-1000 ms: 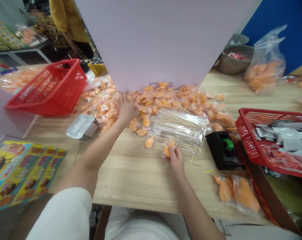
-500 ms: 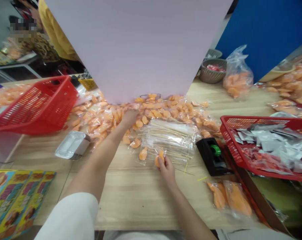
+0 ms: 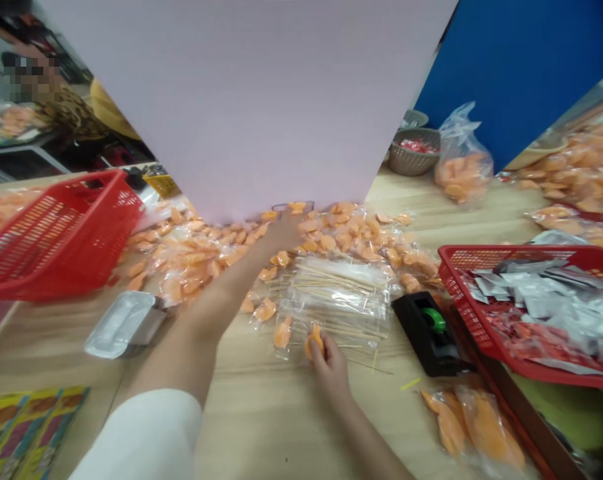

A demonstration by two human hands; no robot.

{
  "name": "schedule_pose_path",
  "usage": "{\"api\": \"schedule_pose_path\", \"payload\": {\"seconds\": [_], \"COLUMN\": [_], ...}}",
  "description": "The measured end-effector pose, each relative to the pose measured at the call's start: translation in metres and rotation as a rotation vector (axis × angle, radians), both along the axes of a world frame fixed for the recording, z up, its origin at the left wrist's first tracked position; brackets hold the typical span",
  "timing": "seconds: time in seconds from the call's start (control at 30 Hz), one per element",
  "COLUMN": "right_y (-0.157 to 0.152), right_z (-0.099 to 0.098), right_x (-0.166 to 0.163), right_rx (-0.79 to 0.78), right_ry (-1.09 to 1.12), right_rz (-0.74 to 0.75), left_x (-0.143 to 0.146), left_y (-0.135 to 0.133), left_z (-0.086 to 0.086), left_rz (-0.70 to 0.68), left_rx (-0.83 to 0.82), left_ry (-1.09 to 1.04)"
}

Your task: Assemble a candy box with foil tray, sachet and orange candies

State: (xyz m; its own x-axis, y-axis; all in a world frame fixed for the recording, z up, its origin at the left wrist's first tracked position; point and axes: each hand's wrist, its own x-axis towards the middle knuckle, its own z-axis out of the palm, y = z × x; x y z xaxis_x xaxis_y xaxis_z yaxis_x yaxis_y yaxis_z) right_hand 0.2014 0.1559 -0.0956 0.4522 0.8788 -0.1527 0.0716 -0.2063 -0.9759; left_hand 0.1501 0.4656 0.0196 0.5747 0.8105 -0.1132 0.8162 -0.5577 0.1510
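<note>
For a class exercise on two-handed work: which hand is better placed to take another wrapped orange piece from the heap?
Probably the left hand: it rests on the heap of wrapped orange pieces; the right hand holds one piece beside the wooden skewers.

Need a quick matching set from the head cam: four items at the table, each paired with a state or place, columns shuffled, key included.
Items:
1. Right hand
2. Left hand
3. Red basket at right
4. Black tape dispenser

States or places:
A. Holds silver packets
B. Over the wrapped orange pieces
C. Right of the bagged bamboo skewers
D. Holds an orange piece

Pairs: 1-D, 2-B, 3-A, 4-C
</note>
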Motion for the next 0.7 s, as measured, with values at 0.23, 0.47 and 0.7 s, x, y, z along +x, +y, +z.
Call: {"api": "schedule_pose_path", "payload": {"seconds": [0.23,0.47,0.7], "right_y": [0.000,-0.001,0.003], "right_z": [-0.001,-0.003,0.000], "right_x": [0.000,0.002,0.001], "right_rx": [0.032,0.051,0.067], "right_ry": [-0.023,-0.080,-0.110], "right_rz": [0.059,0.099,0.058], "left_x": [0.047,0.027,-0.027], "left_y": [0.015,0.003,0.024], "left_z": [-0.047,-0.050,-0.006], "left_rz": [0.143,0.092,0.183], "left_rx": [-0.067,0.055,0.008], "left_ry": [0.064,-0.228,-0.562]}}
